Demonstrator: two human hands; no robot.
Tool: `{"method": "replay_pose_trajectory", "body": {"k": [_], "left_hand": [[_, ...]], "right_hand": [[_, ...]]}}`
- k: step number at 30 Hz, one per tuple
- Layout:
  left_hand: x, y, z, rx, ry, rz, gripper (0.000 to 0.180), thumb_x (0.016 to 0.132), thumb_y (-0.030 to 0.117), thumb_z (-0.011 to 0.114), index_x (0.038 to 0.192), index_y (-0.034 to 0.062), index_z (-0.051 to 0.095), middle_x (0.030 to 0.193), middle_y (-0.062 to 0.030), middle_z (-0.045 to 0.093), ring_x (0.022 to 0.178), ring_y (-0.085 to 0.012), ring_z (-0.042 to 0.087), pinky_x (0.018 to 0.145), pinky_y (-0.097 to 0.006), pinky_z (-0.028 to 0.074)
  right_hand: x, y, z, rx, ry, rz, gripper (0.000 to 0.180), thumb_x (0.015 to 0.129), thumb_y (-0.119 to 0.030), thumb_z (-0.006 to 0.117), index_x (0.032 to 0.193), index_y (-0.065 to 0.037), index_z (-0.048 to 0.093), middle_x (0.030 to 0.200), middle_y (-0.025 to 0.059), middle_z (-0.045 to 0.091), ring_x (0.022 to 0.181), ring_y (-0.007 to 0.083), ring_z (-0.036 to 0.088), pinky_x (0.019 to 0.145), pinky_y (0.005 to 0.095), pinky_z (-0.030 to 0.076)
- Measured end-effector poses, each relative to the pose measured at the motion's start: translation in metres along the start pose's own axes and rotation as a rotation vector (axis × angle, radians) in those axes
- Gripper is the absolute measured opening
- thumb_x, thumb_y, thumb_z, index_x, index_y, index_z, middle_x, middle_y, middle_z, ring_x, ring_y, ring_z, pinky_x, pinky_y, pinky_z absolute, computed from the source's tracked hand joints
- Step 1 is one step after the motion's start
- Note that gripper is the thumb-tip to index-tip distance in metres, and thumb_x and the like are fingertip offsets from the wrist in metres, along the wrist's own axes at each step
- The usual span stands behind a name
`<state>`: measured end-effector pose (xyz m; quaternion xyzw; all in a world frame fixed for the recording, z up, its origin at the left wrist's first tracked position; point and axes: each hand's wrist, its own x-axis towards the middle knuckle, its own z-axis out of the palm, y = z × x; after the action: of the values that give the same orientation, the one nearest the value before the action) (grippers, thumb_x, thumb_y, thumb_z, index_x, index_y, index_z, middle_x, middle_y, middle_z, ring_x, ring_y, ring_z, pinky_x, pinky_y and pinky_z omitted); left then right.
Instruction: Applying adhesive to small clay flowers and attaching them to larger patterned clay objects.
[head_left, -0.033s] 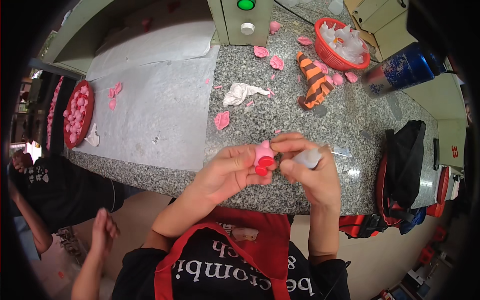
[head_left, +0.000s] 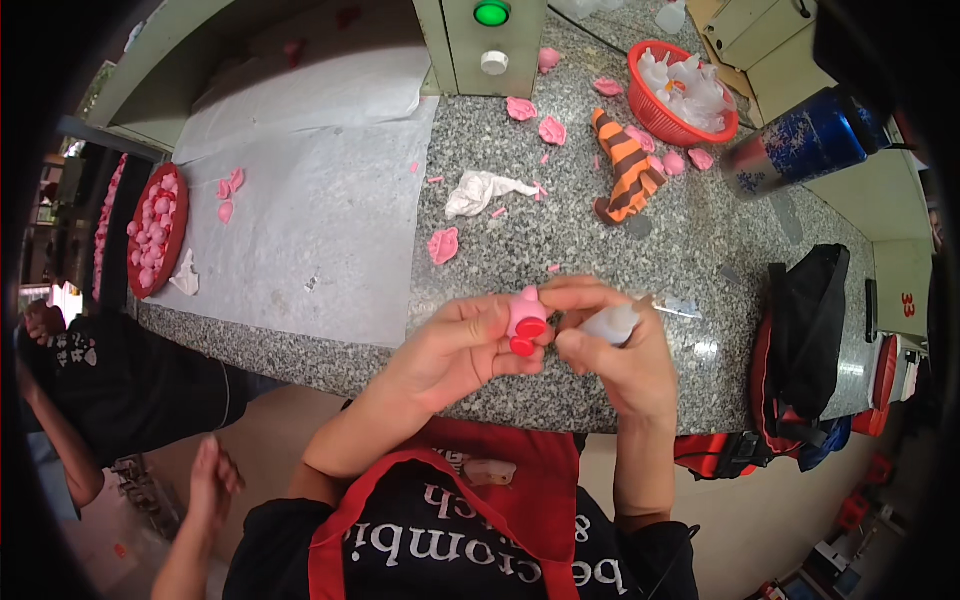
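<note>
1. Head view, centre: a small pink figure (head_left: 526, 308) with two red ovals is held above the near part of a speckled stone counter (head_left: 570, 225), in front of the person's chest.
2. Left hand (head_left: 450, 348): thumb and fingers pinch the figure from its left side; the red ovals face the wearer.
3. Right hand (head_left: 625, 365): curled round a whitish, translucent squeeze bottle (head_left: 612, 323), which lies between thumb and fingers. Index fingertip is at the figure's right side — whether it touches cannot be told. Bottle tip not made out.
4. Left part of counter: a white sheet (head_left: 310, 245), three pink pieces (head_left: 228, 195) upon it; at its left edge, a red tray (head_left: 180, 235) full of pink parts.
5. Beyond the hands: a crumpled white tissue (head_left: 480, 194), small pink scraps, and an orange and brown striped object (head_left: 630, 172) — material uncertain.
6. Far right: a red basket (head_left: 672, 125) holding translucent bottles; near it, a blue and silver drink bottle (head_left: 800, 143), tilted in this view.
7. Right edge: a black bag (head_left: 810, 320).
8. Lower left: a co-worker's hand (head_left: 213, 480), well apart from the work.
</note>
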<state>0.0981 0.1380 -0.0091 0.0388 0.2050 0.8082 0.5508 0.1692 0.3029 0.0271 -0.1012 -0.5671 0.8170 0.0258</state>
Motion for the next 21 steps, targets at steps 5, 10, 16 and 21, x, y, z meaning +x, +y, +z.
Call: {"method": "replay_pose_trajectory", "body": {"k": [5,10,16,21], "left_hand": [[0.001,-0.001,0.006,0.106,0.038,-0.02,0.036,0.085,0.02,0.051,0.111,-0.0057,0.047,0.1,-0.013,0.057,0.088,-0.0194,0.058,0.079,-0.032,0.048],[-0.001,0.007,0.009,0.272,0.049,-0.047,0.054,0.08,0.029,0.059,0.115,-0.0085,0.043,0.106,-0.015,0.055,0.093,-0.0189,0.057,0.083,-0.033,0.046],[-0.001,0.009,0.008,0.291,0.086,-0.052,0.053,0.079,0.027,0.061,0.114,-0.0081,0.045,0.105,-0.0152,0.055,0.092,-0.0191,0.057,0.082,-0.034,0.047],[-0.002,0.015,0.003,0.217,-0.022,-0.084,0.046,0.081,0.022,0.058,0.116,-0.0055,0.044,0.104,-0.0127,0.055,0.093,-0.0185,0.056,0.081,-0.034,0.047]], "right_hand": [[-0.002,-0.005,0.004,0.046,0.025,0.07,0.025,0.064,0.005,0.061,0.089,0.006,0.059,0.1,0.0149,0.053,0.061,0.0084,0.051,0.048,0.0174,0.038],[0.002,-0.007,0.003,-0.008,-0.009,0.07,0.021,0.062,0.005,0.063,0.082,0.004,0.061,0.096,0.0133,0.054,0.065,0.0101,0.052,0.049,0.0183,0.038],[0.006,0.0,0.002,-0.006,-0.032,0.035,0.02,0.06,0.004,0.065,0.079,0.003,0.062,0.094,0.0126,0.054,0.067,0.0108,0.052,0.049,0.0184,0.038],[0.008,-0.006,0.005,0.086,-0.065,0.145,0.021,0.06,0.003,0.067,0.081,0.001,0.061,0.094,0.0111,0.053,0.071,0.0104,0.052,0.053,0.0186,0.039]]}}
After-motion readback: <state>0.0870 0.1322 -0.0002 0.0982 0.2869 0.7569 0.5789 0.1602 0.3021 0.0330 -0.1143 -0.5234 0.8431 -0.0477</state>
